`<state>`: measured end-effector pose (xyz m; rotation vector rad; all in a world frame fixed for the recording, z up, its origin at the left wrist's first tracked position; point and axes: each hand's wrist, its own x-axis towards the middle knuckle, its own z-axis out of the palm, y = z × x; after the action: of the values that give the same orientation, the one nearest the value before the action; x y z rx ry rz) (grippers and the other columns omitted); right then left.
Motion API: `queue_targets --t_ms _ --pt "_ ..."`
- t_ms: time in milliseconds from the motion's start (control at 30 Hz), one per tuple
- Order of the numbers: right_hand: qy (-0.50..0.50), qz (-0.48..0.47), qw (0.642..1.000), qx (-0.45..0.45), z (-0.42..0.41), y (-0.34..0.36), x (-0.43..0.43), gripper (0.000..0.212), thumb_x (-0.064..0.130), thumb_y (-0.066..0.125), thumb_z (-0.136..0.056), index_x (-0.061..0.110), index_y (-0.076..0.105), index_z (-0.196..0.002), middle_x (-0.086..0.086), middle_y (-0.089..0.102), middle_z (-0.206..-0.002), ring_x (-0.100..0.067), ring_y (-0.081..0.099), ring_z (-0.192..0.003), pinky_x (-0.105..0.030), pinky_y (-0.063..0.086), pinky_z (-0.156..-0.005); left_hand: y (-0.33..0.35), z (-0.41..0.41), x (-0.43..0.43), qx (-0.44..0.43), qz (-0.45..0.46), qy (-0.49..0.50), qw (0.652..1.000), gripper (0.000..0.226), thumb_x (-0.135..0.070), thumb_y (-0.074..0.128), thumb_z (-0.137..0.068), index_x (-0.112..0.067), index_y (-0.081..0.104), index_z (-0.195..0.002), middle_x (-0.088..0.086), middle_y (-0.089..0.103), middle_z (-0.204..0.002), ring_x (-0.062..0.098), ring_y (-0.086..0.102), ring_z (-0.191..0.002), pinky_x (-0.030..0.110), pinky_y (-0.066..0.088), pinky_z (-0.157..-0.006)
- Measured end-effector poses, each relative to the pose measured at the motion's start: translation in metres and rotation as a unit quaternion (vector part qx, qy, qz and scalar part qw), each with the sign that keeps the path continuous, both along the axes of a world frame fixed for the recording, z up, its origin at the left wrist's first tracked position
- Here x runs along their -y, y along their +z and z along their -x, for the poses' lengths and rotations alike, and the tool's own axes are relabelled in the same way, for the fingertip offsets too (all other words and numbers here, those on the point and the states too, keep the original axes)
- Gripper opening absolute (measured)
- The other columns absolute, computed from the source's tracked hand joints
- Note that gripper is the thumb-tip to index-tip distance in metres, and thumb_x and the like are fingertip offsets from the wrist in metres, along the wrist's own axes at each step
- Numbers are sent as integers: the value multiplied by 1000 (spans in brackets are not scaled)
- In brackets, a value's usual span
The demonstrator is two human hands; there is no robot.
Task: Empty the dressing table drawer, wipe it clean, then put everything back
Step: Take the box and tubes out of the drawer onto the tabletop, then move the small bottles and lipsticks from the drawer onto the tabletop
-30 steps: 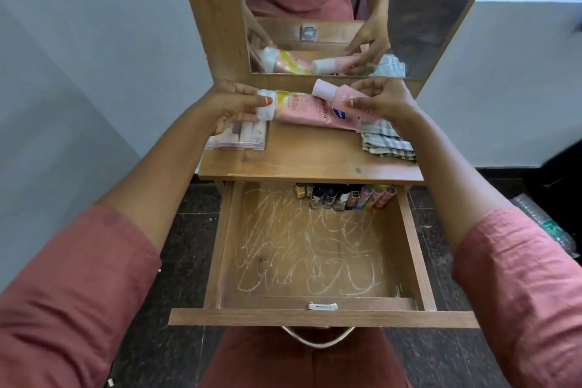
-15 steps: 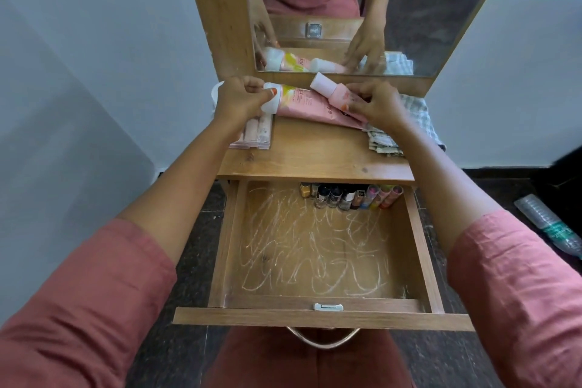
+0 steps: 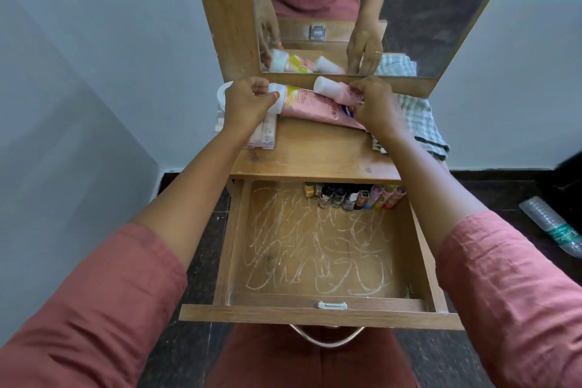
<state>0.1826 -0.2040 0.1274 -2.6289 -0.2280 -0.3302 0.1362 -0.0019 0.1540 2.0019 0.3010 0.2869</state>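
Note:
The drawer (image 3: 239, 249) is pulled out, its floor covered in white chalky scribbles. Several nail polish bottles (image 3: 352, 197) stand in a row along its back edge. On the tabletop (image 3: 315, 157) my left hand (image 3: 248, 104) grips the white cap end of a large pink tube (image 3: 315, 105). My right hand (image 3: 374, 104) pinches the tail of a smaller pink tube (image 3: 333, 90) that lies on top of the large one.
A checked cloth (image 3: 422, 123) lies at the tabletop's right end. A flat clear packet (image 3: 264, 135) and a white round lid (image 3: 222, 96) sit at the left. The mirror (image 3: 393, 9) rises behind. A plastic bottle (image 3: 554, 230) lies on the dark floor, right.
Both hands have stayed on the two tubes near the mirror's base, pressing them a little closer to it. The head camera has shifted slightly.

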Motion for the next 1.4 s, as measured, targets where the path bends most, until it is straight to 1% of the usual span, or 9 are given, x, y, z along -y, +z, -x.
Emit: queue_targets --t_ms 200,367,467,633,733,867,967,1233,1400 --pt "-5 -40 999 9 5 -2 1 42 -6 51 -79 12 62 -115 -14 60 -115 -29 54 -105 -34 44 -81 1 6 3 10 -25 7 1000 30 -11 60 -85 -6 59 -114 9 61 -117 4 49 -93 24 48 -86" --pt "-17 -42 999 -6 9 -2 2 47 -7 48 -80 11 58 -122 -13 57 -120 -28 54 -107 -29 42 -81 4 10 5 2 -34 11 999 33 -11 59 -86 -7 58 -118 8 60 -122 11 54 -105 27 49 -92" --pt "-16 -53 998 9 19 2 3 50 -7 49 -81 13 55 -127 -13 54 -126 -27 49 -115 -25 36 -84 5 16 6 13 -41 18 999 33 -9 58 -86 -7 58 -119 7 60 -122 13 55 -109 19 44 -88" --pt "-8 -82 996 43 44 6 1 34 -4 52 -84 1 60 -116 -16 60 -116 -28 55 -107 -31 44 -86 6 38 12 59 -50 16 997 30 -5 55 -86 -7 59 -116 3 62 -115 6 55 -95 3 41 -71" --pt "4 -112 992 57 66 3 -1 23 2 57 -85 1 64 -107 -14 66 -103 -22 60 -93 -25 47 -80 3 62 23 81 -31 -23 996 25 -3 51 -86 -9 62 -107 -2 62 -100 1 54 -86 -5 38 -67" --pt "26 -162 986 37 101 -5 1 15 3 62 -84 0 67 -97 -8 67 -89 -10 56 -79 -8 44 -69 -10 98 39 87 -45 -77 992 21 -4 53 -86 -13 64 -102 -8 61 -94 -4 54 -80 -4 40 -72" --pt "22 -189 982 21 128 -21 5 12 3 63 -83 1 68 -94 1 62 -82 -10 57 -76 -3 43 -67 -29 120 51 70 -91 -130 985 20 -5 54 -87 -11 63 -104 -5 63 -97 3 57 -88 2 43 -78" --pt "-23 -159 985 -58 161 -70 9 16 5 62 -83 3 69 -98 -11 69 -97 -20 64 -87 -33 53 -82 -81 128 62 -19 -168 -160 973 25 0 50 -87 -2 64 -108 11 67 -109 20 61 -102 8 32 -83" --pt "-38 -86 991 -97 155 -75 2 34 6 57 -85 7 61 -119 -10 64 -116 -25 60 -104 -32 47 -84 -97 114 71 -87 -178 -164 966 28 8 48 -84 6 60 -110 22 64 -113 33 59 -106 24 42 -85"
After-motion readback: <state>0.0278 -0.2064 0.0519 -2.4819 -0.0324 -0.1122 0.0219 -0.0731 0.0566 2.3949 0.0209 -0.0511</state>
